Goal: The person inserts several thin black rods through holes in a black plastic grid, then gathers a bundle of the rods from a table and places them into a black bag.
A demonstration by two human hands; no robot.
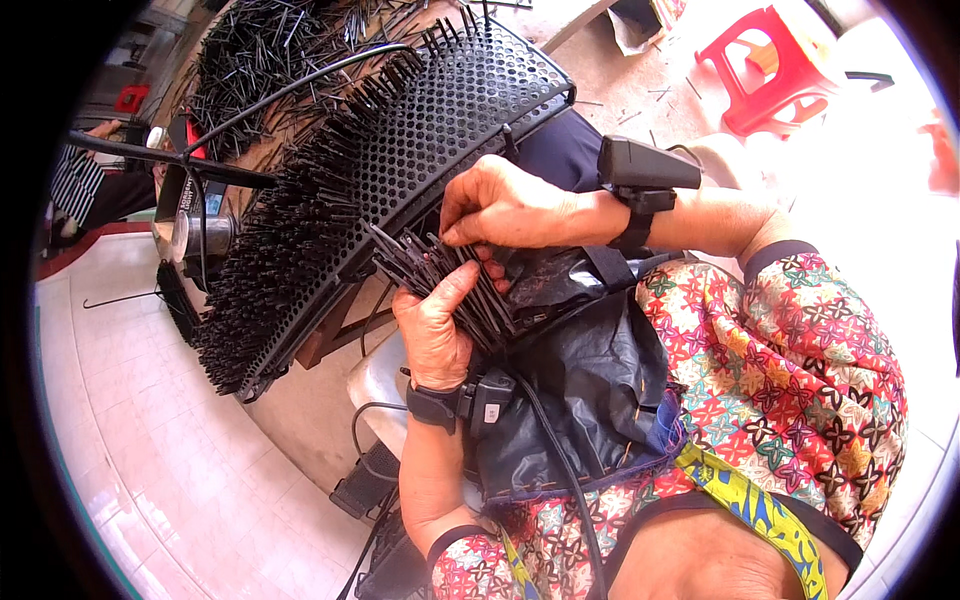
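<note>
1. The brown table carries a tangled heap of thin dark rods, wood showing beside it.
2. A long, perforated black panel carries close-packed black pegs that jut from its holes; rows of open holes show along its right part.
3. The pale floor carries a red plastic stool and a few scattered dark sticks.

From my end, two spots of print: white capitals running sideways up a dark box, left of frame, upper half, too distorted for me to read surely; and a small white label with dark marks on the black wrist device below the left hand, center frame, too tiny to make out.
</note>
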